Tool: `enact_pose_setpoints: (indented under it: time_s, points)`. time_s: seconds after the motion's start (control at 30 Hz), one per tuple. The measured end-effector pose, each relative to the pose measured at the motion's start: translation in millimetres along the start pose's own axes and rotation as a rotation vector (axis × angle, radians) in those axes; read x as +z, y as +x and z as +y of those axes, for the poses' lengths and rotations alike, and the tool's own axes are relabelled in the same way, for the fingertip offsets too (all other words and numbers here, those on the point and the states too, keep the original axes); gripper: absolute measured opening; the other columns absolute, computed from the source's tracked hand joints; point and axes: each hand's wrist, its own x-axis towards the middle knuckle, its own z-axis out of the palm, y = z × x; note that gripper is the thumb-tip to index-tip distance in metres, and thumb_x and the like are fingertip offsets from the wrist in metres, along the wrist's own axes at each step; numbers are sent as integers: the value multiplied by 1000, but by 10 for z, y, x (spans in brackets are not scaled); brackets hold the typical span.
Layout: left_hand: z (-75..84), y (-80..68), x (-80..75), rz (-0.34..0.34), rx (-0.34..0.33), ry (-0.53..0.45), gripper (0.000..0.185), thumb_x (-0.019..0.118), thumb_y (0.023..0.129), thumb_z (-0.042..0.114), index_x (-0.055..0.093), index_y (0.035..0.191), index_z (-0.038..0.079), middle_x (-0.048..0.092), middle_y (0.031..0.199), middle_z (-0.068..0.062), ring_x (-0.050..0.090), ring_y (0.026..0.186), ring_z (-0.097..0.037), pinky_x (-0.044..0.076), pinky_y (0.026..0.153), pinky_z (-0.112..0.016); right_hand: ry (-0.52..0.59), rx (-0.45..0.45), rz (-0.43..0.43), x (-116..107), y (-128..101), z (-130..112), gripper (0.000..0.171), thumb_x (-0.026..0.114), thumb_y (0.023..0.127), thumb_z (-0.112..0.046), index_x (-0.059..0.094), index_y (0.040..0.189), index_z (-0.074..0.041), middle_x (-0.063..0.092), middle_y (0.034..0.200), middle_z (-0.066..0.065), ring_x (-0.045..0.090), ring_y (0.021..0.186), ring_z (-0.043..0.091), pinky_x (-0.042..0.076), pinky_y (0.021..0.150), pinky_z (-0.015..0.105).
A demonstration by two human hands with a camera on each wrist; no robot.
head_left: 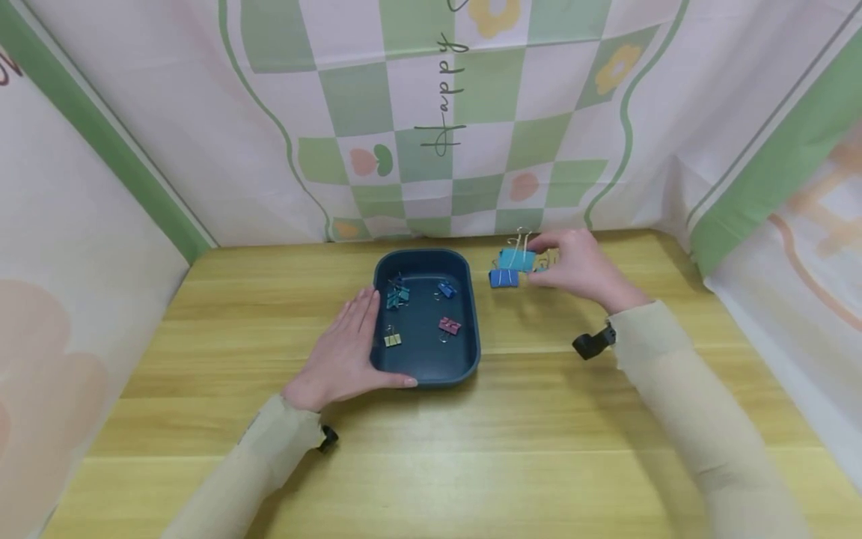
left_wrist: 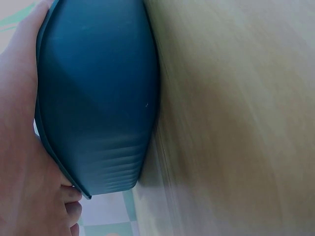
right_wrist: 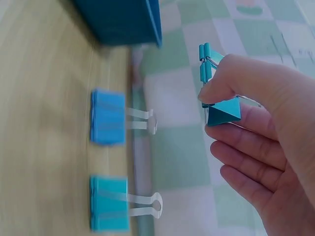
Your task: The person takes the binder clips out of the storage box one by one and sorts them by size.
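A wooden table (head_left: 539, 419) stood inside a booth of checked green-and-white cloth (head_left: 431, 112). Toward its far edge, near the middle, sat a dark blue tray (head_left: 471, 329) holding several small binder clips: teal (head_left: 397, 296), blue (head_left: 446, 289), pink (head_left: 449, 325) and yellow (head_left: 393, 340). The left hand (head_left: 343, 352) lay against the tray's left wall with fingers straight and flat along it, the thumb running along the near rim; it gripped nothing. The right hand (head_left: 579, 266) was at the far edge of the table, to the right of the tray, with thumb and forefinger pinched on a teal clip (right_wrist: 221, 110), the other fingers loosely curled beneath it. Just beside that hand, on the table between it and the tray, lay two larger clips with wire handles: a light blue clip (head_left: 516, 259) nearer the far edge and a darker blue clip (head_left: 503, 278) just before it.
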Motion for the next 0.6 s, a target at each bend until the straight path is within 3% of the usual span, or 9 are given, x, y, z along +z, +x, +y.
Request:
enact_pose_setpoints:
  time_s: [0.4, 0.6]
  points:
    - [4, 2, 13, 0, -2, 2, 146, 45, 65, 101, 2, 163, 3, -3, 169, -13, -6, 154, -20, 4, 123, -37, -50, 119, 11, -244, -272, 547, 51, 87, 78, -17, 70, 121, 5, 67, 116, 27, 58, 113, 45, 44, 97, 61]
    - [1, 6, 19, -4, -7, 6, 145, 45, 65, 101, 1, 163, 3, -3, 169, -13, -6, 154, -20, 5, 123, -37, -20, 174, -9, -296, -382, 819, 44, 84, 80, -13, 71, 120, 1, 67, 118, 25, 59, 112, 43, 46, 94, 57]
